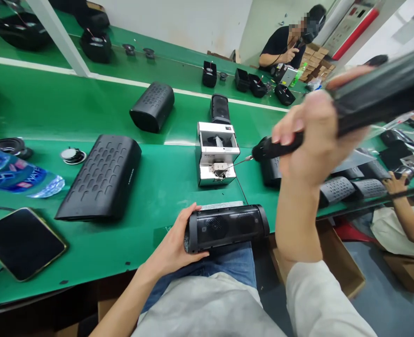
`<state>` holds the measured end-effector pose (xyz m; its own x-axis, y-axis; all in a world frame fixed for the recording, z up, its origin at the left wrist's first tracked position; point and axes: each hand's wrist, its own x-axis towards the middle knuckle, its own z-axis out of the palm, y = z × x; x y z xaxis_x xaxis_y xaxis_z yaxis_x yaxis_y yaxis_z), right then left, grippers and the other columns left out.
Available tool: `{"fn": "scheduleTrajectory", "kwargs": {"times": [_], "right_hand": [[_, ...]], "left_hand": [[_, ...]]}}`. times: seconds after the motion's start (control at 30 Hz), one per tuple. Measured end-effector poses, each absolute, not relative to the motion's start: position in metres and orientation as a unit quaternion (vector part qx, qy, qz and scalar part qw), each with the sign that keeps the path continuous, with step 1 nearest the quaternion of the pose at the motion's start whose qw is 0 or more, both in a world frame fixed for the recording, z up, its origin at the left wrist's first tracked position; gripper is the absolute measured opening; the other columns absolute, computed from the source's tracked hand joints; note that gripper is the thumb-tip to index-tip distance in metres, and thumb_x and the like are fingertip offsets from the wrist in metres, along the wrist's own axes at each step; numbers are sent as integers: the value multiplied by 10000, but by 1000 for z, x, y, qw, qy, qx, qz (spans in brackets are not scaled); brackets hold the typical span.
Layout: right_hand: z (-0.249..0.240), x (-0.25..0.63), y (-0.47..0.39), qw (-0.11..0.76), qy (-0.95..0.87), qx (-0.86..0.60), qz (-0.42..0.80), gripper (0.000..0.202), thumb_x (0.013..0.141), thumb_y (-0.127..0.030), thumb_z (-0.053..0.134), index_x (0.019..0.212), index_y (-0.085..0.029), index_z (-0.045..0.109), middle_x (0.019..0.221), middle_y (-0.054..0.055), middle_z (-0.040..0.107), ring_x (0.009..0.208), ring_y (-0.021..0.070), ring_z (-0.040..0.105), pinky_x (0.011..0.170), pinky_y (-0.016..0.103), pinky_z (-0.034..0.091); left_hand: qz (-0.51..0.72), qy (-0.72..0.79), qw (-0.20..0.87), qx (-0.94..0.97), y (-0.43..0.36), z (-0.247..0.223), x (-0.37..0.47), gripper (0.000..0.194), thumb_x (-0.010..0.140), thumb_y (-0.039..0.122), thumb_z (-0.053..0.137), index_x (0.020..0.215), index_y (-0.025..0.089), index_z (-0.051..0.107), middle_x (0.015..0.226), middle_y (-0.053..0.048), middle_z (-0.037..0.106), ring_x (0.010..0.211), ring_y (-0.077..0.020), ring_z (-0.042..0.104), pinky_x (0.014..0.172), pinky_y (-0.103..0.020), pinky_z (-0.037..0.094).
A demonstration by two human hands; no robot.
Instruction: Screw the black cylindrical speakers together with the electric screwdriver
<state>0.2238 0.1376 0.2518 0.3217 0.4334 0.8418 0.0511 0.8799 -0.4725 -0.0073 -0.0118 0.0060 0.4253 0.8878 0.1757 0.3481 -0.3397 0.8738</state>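
My left hand (173,245) grips the left end of a black speaker (228,227), which lies sideways at the table's front edge above my lap. In my right hand (312,131) is a black electric screwdriver (378,93), raised and partly blurred. Its thin bit points left at the front of a white screw feeder (218,154); whether the tip touches a screw there I cannot tell. The feeder stands on the green table just beyond the speaker. Behind it is another small black speaker (220,108).
Black perforated speaker housings (105,175) stand to the left, near a phone (22,243) and a water bottle (20,173). More housings (336,191) lie at the right. One person (280,51) sits across the table; another person's arm (408,206) is at right.
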Motion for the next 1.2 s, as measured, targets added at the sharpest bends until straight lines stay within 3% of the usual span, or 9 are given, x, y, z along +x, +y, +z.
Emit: {"fn": "scheduleTrajectory", "kwargs": {"times": [0.17,0.37,0.53,0.7,0.87,1.1,1.2], "right_hand": [[221,209,158,732,-608,-260,162,292,1032,-420,828,978,-297,569,605,-116,454,407,118,445,411,288,407],[193,200,177,717,-614,-278,174,199,1065,-424,768,1074,-310,605,737,-87,561,472,108,500,472,275,449],[210,202,155,700,-613,-320,177,301,1067,-512,785,1010,-318,562,664,-93,485,457,141,457,472,317,446],[223,202,143,691,-605,-370,141,272,1065,-551,731,1013,-358,546,697,-57,543,508,183,483,529,396,501],[214,197,146,705,-599,-324,198,296,992,-526,821,1007,-367,571,677,-72,527,501,188,470,501,400,468],[218,203,151,704,-590,-341,199,529,972,-743,841,1065,-341,511,737,-60,534,553,185,475,557,395,474],[217,201,155,700,-600,-341,181,482,1001,-740,795,1041,-343,524,734,-65,536,532,173,451,516,374,442]], "left_hand": [[343,410,401,744,-11,5,-8,1300,887,397,988,1838,412,102,1790,-182,480,1645,-441,552,1328,-685,512],[339,415,406,740,-10,8,-7,1307,880,357,995,1830,425,100,1792,-184,459,1640,-443,551,1326,-713,501],[342,404,408,744,-9,11,-6,1300,889,369,992,1833,420,99,1791,-189,456,1650,-445,536,1329,-710,496],[352,401,409,740,-9,12,-6,1292,893,397,987,1837,432,105,1784,-174,476,1628,-432,566,1329,-694,500],[350,407,410,737,-9,11,-6,1273,902,427,981,1837,431,117,1794,-168,480,1630,-426,569,1335,-667,501],[345,405,406,743,-9,10,-6,1277,912,441,974,1842,406,99,1796,-185,470,1647,-426,549,1342,-656,496],[343,408,403,744,-9,10,-6,1284,900,444,983,1839,407,107,1795,-182,472,1649,-432,544,1345,-669,489]]}}
